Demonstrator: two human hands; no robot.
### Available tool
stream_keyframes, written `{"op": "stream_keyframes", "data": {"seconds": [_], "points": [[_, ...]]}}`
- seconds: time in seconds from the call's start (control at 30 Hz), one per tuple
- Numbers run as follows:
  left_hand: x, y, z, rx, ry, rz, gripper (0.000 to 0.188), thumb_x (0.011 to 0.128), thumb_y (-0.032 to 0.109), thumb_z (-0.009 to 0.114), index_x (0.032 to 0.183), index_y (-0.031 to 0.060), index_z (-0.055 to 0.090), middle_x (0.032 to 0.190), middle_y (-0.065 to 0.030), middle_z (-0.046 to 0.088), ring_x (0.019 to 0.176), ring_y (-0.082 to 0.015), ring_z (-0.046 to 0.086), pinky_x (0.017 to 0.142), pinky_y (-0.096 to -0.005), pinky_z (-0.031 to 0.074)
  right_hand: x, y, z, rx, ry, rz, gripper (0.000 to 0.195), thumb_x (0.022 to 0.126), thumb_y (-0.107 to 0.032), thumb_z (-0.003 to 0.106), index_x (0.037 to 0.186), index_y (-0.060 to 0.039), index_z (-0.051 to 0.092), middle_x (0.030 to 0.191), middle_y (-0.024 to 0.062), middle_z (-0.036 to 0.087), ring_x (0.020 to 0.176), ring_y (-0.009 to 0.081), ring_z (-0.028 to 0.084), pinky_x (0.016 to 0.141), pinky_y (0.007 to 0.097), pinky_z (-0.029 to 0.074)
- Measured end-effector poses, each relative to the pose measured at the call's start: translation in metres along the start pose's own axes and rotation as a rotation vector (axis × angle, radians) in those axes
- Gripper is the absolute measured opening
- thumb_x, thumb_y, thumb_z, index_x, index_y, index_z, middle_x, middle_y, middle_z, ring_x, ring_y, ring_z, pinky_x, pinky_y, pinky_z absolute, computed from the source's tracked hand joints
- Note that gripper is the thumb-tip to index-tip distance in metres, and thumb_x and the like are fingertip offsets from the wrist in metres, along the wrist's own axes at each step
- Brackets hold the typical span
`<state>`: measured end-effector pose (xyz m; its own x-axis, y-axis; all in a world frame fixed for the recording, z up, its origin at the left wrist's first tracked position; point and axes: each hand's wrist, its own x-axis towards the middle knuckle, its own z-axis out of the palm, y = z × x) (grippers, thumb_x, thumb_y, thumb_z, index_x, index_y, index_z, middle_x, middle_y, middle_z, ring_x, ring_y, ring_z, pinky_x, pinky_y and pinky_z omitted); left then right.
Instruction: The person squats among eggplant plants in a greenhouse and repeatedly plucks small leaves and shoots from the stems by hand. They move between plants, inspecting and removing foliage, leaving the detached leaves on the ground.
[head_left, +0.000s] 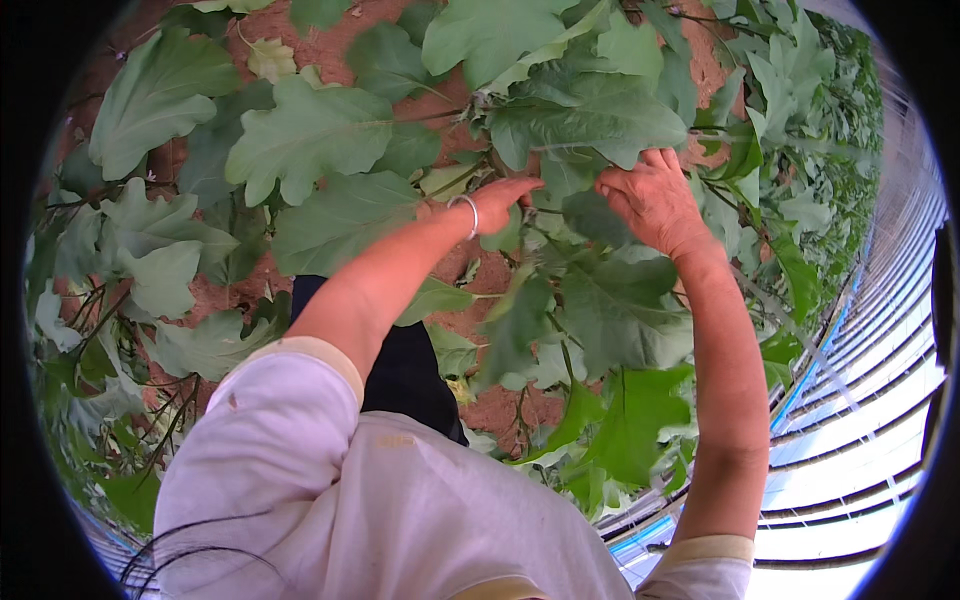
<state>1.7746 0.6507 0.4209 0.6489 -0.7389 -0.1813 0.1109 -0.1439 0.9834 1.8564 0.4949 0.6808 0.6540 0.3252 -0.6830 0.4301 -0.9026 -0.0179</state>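
Observation:
Broad lobed leaves (315, 139) on dark stems fill the view; they look like eggplant plants. My left hand (504, 204), with a silver bangle (472, 217) at the wrist, reaches in among the stems, its fingers pointing right beside a hanging leaf. Whether it holds anything cannot be told. My right hand (652, 195) is a little to the right, fingers bent under the edge of a large leaf (592, 116); its fingertips are partly hidden, so a grip cannot be made out. Thin stems and smaller leaves lie between the two hands.
Reddish soil (480, 281) shows between the plants. A thin pale string (795, 330) slants past my right forearm. More dense foliage (847, 112) stands at the right, beside a ribbed, bright greenhouse-like covering (840, 465) with a blue edge. My dark-clothed leg (409, 367) stands among the leaves.

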Motion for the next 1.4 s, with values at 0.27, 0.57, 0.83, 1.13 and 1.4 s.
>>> {"op": "stream_keyframes", "data": {"seconds": [0.27,0.57,0.83,1.13,1.4], "points": [[-0.008,0.019,0.018,0.037,0.262,-0.027,0.081,0.07,-0.01,0.061,0.137,0.012,0.022,0.113,-0.0122,0.053,0.11,-0.0357,0.049,0.095,-0.0412,0.041,0.021,0.015,0.024,0.004,0.119,-0.19,0.02,0.093,-0.026,0.049,0.1,-0.0146,0.064,0.108,0.0009,0.065,0.116,0.0278,0.049,0.111,0.0479,0.022],[-0.003,0.03,-0.002,0.272,0.245,0.043,0.065,0.073,0.004,0.069,0.129,0.0213,0.04,0.11,-0.0079,0.055,0.113,-0.0295,0.05,0.104,-0.0465,0.028,0.028,0.048,0.046,1.238,-0.207,0.375,0.028,0.097,-0.037,0.045,0.102,-0.014,0.061,0.1,-0.002,0.06,0.095,0.0099,0.054,0.079,0.0267,0.038],[-0.003,0.027,-0.012,0.276,0.349,0.097,0.053,0.07,-0.001,0.063,0.117,0.022,0.052,0.11,-0.0053,0.058,0.112,-0.0265,0.051,0.107,-0.047,0.024,0.009,0.056,0.093,1.405,-0.024,0.451,0.029,0.097,-0.034,0.046,0.109,-0.0124,0.061,0.092,-0.0029,0.052,0.078,0.0081,0.043,0.071,0.022,0.036],[0.044,0.028,-0.036,-0.206,0.58,-0.03,0.028,0.081,0.01,0.066,0.108,0.002,0.062,0.092,-0.0084,0.067,0.078,-0.0201,0.06,0.073,-0.0331,0.048,-0.024,0.042,0.172,1.947,-0.003,0.308,0.048,0.095,-0.029,0.052,0.135,-0.0035,0.042,0.123,0.0109,0.056,0.111,0.023,0.054,0.096,0.0361,0.044],[0.043,0.042,0.039,0.126,0.224,-0.035,0.043,0.075,-0.007,0.051,0.114,0.0081,0.061,0.112,-0.0133,0.057,0.107,-0.0312,0.054,0.093,-0.0381,0.044,-0.052,-0.097,0.11,1.534,0.38,0.362,0.052,0.096,-0.01,0.047,0.144,-0.0068,0.026,0.104,0.0116,0.063,0.081,0.0154,0.063,0.073,0.0264,0.051]]}}
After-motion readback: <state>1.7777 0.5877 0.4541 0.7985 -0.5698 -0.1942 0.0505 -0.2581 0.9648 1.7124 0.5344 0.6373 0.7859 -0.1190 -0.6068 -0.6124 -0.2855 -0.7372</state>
